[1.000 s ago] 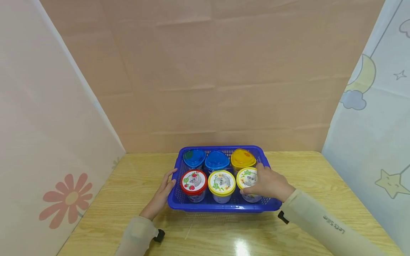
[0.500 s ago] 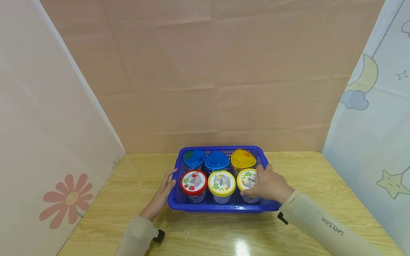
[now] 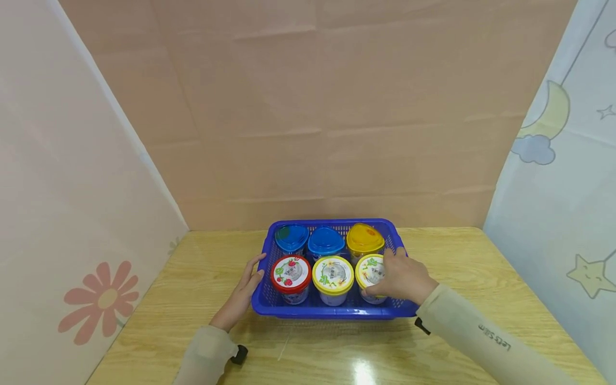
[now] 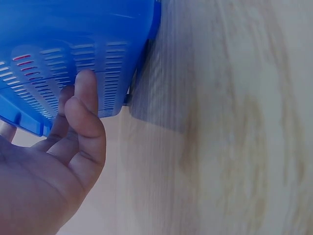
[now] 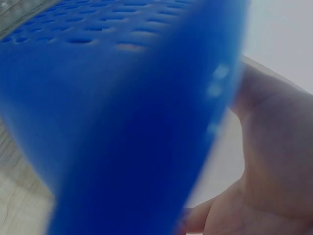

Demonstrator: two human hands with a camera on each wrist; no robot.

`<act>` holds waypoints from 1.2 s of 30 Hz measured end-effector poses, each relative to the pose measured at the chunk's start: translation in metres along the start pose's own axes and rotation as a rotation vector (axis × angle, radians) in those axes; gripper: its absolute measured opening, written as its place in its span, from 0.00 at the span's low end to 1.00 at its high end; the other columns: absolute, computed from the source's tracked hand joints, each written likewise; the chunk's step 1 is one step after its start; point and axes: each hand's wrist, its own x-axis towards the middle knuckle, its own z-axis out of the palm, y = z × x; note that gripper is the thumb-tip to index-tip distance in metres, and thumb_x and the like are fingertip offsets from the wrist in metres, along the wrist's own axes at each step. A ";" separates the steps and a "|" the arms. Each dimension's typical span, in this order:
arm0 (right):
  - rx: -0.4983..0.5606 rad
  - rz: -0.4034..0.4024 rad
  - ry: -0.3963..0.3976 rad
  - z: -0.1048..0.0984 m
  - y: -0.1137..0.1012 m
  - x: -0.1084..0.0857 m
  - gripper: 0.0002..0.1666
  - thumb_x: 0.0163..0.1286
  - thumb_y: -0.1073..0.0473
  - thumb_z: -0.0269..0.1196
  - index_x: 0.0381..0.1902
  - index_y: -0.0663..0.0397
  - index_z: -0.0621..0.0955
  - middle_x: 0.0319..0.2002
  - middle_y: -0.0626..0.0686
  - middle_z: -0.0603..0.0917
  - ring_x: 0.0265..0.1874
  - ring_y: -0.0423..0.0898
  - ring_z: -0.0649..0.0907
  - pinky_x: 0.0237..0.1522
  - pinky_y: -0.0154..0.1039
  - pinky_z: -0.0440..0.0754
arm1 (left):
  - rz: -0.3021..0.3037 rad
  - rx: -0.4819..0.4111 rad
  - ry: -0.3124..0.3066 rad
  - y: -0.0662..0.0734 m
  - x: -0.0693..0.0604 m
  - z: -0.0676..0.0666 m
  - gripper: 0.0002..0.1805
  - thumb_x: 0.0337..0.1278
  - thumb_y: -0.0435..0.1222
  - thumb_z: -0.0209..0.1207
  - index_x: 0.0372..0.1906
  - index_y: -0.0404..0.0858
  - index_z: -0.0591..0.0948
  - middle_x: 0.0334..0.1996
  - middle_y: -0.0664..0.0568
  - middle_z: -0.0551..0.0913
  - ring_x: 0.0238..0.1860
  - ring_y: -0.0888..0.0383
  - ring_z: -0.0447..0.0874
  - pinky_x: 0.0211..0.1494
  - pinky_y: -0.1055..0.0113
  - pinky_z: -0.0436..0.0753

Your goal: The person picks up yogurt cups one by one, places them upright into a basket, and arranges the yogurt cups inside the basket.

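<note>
A blue plastic basket [image 3: 332, 311] stands on the table with several lidded tubs in it. My left hand [image 3: 240, 297] holds its left rim; in the left wrist view the fingers [image 4: 87, 90] bend against the slotted side wall. At the front right, my right hand [image 3: 406, 277] grips a yellow-rimmed tub [image 3: 369, 270] with a white printed lid, thumb on the near side and fingers on the far side. Beside it stand a second yellow-rimmed tub [image 3: 333, 275] and a red-rimmed tub [image 3: 291, 275]. In the right wrist view the basket wall hides the gripped tub.
Behind the front tubs, the basket holds two blue-lidded tubs, left [image 3: 291, 238] and middle [image 3: 326, 241], and a yellow-lidded tub [image 3: 364, 238]. A wooden table [image 3: 192, 278] lies below, with a brown backdrop [image 3: 327, 133] behind and printed panels at both sides.
The tub in my right hand has sunk very slightly in the basket, and the right hand and forearm have shifted a little left. My left hand and the basket look the same.
</note>
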 end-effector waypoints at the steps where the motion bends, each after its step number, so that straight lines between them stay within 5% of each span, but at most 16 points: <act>1: -0.004 -0.001 -0.001 0.000 0.000 0.000 0.64 0.38 0.26 0.77 0.57 0.71 0.71 0.40 0.64 0.72 0.31 0.53 0.77 0.29 0.51 0.80 | -0.002 0.004 0.002 0.000 0.000 0.000 0.26 0.76 0.59 0.41 0.74 0.69 0.56 0.78 0.50 0.52 0.74 0.39 0.59 0.71 0.36 0.61; 11: -0.042 -0.001 -0.045 -0.003 -0.004 0.006 0.68 0.35 0.24 0.77 0.58 0.73 0.71 0.39 0.63 0.73 0.31 0.54 0.77 0.33 0.53 0.80 | 0.010 -0.021 -0.010 0.001 0.000 -0.001 0.26 0.77 0.57 0.41 0.75 0.66 0.55 0.77 0.49 0.54 0.70 0.40 0.66 0.69 0.42 0.69; 26: -0.063 0.006 -0.116 -0.011 -0.006 0.010 0.70 0.36 0.23 0.76 0.60 0.74 0.71 0.40 0.62 0.76 0.35 0.55 0.77 0.39 0.56 0.81 | 0.002 0.031 -0.001 0.003 0.002 -0.001 0.26 0.76 0.59 0.40 0.74 0.69 0.55 0.78 0.51 0.50 0.75 0.38 0.55 0.71 0.32 0.57; 36: -0.069 -0.003 -0.153 -0.013 -0.006 0.008 0.62 0.42 0.28 0.76 0.59 0.71 0.72 0.41 0.61 0.77 0.36 0.55 0.77 0.41 0.57 0.80 | -0.011 0.010 -0.001 0.001 0.001 0.000 0.26 0.76 0.59 0.41 0.73 0.71 0.55 0.78 0.51 0.51 0.74 0.40 0.58 0.72 0.34 0.58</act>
